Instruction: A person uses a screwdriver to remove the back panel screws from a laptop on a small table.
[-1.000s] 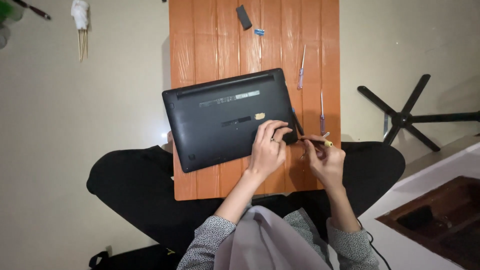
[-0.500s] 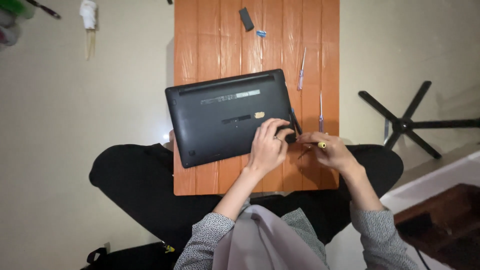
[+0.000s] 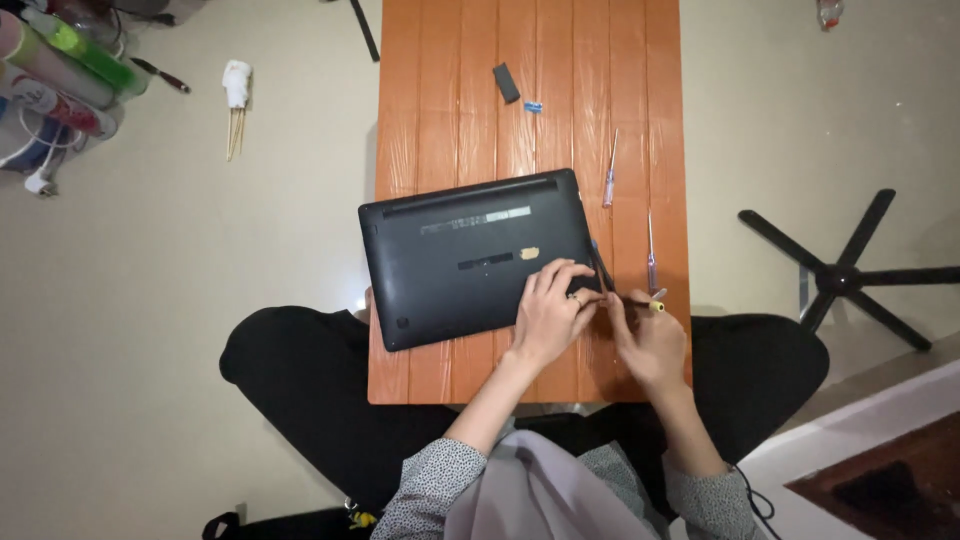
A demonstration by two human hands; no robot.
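One black laptop, underside up, lies on orange slatted wooden surface. Left hand rests on its near right corner, fingers spread. Right hand just beside that corner, fingers clamped on thin yellow-tipped screwdriver.

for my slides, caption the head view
Left hand steadies an upturned black laptop; right hand works a small screwdriver at its corner.

Home room, improvised repair spot: low orange wooden table on plain beige floor, person seated cross-legged, screwdrivers beside an upturned laptop, household clutter in the corner, office-chair base.
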